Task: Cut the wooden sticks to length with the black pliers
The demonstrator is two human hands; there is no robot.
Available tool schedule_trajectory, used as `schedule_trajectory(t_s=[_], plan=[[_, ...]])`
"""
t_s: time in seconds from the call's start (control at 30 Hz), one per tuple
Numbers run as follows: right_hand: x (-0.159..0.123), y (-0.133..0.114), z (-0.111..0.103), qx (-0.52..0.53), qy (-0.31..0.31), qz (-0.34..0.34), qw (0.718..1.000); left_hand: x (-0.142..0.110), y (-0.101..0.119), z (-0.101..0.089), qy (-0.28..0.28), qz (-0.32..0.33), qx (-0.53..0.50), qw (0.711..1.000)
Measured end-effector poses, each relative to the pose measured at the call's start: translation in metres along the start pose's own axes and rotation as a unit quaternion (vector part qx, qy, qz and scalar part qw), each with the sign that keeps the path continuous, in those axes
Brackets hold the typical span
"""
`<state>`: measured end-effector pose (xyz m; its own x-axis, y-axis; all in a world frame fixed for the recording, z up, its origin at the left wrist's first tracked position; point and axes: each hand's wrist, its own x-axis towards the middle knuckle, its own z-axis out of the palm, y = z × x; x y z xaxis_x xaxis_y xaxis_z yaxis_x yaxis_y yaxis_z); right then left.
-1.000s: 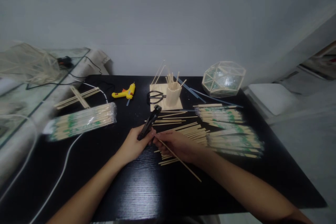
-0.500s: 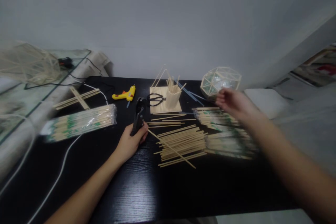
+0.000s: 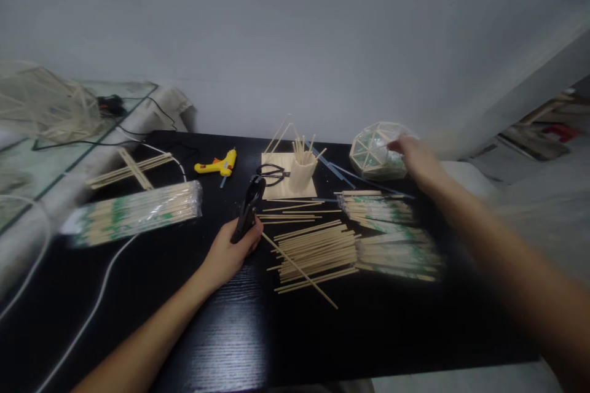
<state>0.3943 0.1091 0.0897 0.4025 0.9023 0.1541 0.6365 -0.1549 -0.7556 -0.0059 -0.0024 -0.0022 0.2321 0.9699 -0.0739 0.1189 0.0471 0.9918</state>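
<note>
My left hand [image 3: 235, 245], closed, grips a black clamp-like tool [image 3: 249, 209] upright. A thin wooden stick [image 3: 299, 270] runs from the same hand, slanting down to the right over a pile of loose sticks [image 3: 318, 252]. My right hand [image 3: 412, 156] is at the upper right of a many-sided stick-frame basket [image 3: 369, 156] with clear and green plastic wrapping inside. Its fingertips are drawn together over the basket's rim. Blur hides what lies between them, if anything.
A yellow glue gun [image 3: 216, 166], black-handled scissors [image 3: 271, 173] on a wooden board, and a stick holder [image 3: 302, 175] stand behind. Packaged sticks [image 3: 142, 212] lie left, opened packs [image 3: 396, 252] right. A white cable [image 3: 104, 295] crosses the black table [image 3: 369, 338].
My right hand has moved right and away from me, from the basket's front to its upper right side. The left hand with tool and stick has shifted slightly right in view.
</note>
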Motion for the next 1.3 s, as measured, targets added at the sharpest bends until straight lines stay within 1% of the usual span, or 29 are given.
schedule_trajectory(t_s=[0.1, 0.2, 0.3, 0.33, 0.37, 0.4, 0.43, 0.47, 0.5, 0.53, 0.6, 0.67, 0.73, 0.8, 0.87, 0.93, 1.0, 1.1, 1.2, 1.3], plan=[[-0.004, -0.002, -0.001, -0.047, -0.006, -0.008, 0.999, -0.001, 0.002, 0.000, 0.002, 0.001, 0.003, 1.000], [-0.015, -0.002, 0.001, -0.087, 0.025, -0.026, 0.996, 0.000, 0.003, -0.001, 0.007, 0.007, 0.006, 1.000], [-0.038, -0.005, 0.013, -0.098, 0.067, -0.052, 0.992, 0.000, 0.001, -0.001, 0.018, 0.009, 0.010, 1.000], [-0.049, -0.009, 0.019, -0.092, 0.071, -0.070, 0.991, 0.001, 0.001, 0.000, 0.022, 0.008, 0.012, 1.000], [-0.063, -0.014, 0.027, -0.077, 0.063, -0.108, 0.989, 0.000, 0.000, 0.000, 0.027, 0.007, 0.014, 1.000], [-0.079, -0.020, 0.035, -0.046, 0.028, -0.147, 0.988, 0.000, -0.002, 0.000, 0.033, 0.007, 0.014, 0.999], [-0.096, -0.028, 0.044, -0.017, -0.047, -0.175, 0.983, 0.000, -0.003, 0.001, 0.038, 0.005, 0.012, 0.999], [-0.113, -0.037, 0.054, 0.006, -0.130, -0.195, 0.972, 0.000, -0.004, 0.001, 0.042, 0.004, 0.010, 0.999], [-0.130, -0.046, 0.064, 0.027, -0.205, -0.213, 0.955, -0.001, -0.004, 0.001, 0.045, 0.004, 0.006, 0.999], [-0.146, -0.054, 0.074, 0.048, -0.268, -0.226, 0.935, -0.001, -0.005, 0.001, 0.047, 0.004, 0.002, 0.999], [-0.170, -0.068, 0.092, 0.080, -0.352, -0.242, 0.901, -0.001, -0.005, 0.001, 0.051, 0.003, -0.009, 0.999], [-0.183, -0.075, 0.107, 0.075, -0.394, -0.242, 0.883, -0.001, -0.003, 0.000, 0.057, 0.000, -0.032, 0.998], [-0.186, -0.077, 0.117, 0.085, -0.401, -0.232, 0.882, 0.000, -0.001, 0.000, 0.058, -0.002, -0.065, 0.996], [-0.185, -0.076, 0.122, 0.113, -0.395, -0.219, 0.885, 0.001, 0.002, 0.000, 0.052, 0.002, -0.113, 0.992], [-0.182, -0.076, 0.123, 0.138, -0.392, -0.209, 0.885, 0.001, 0.006, 0.000, 0.040, -0.003, -0.177, 0.983], [-0.181, -0.075, 0.122, 0.151, -0.395, -0.203, 0.883, 0.000, 0.009, 0.001, 0.027, -0.023, -0.238, 0.971], [-0.181, -0.075, 0.120, 0.152, -0.397, -0.200, 0.883, 0.000, 0.010, 0.002, 0.017, -0.043, -0.268, 0.962], [-0.181, -0.075, 0.119, 0.141, -0.397, -0.203, 0.884, -0.001, 0.009, 0.004, 0.008, -0.057, -0.269, 0.961], [-0.182, -0.073, 0.120, 0.132, -0.400, -0.201, 0.884, 0.000, 0.006, 0.005, 0.011, -0.053, -0.245, 0.968], [-0.181, -0.071, 0.121, 0.160, -0.399, -0.189, 0.883, 0.002, 0.005, 0.005, 0.022, -0.047, -0.231, 0.972]])
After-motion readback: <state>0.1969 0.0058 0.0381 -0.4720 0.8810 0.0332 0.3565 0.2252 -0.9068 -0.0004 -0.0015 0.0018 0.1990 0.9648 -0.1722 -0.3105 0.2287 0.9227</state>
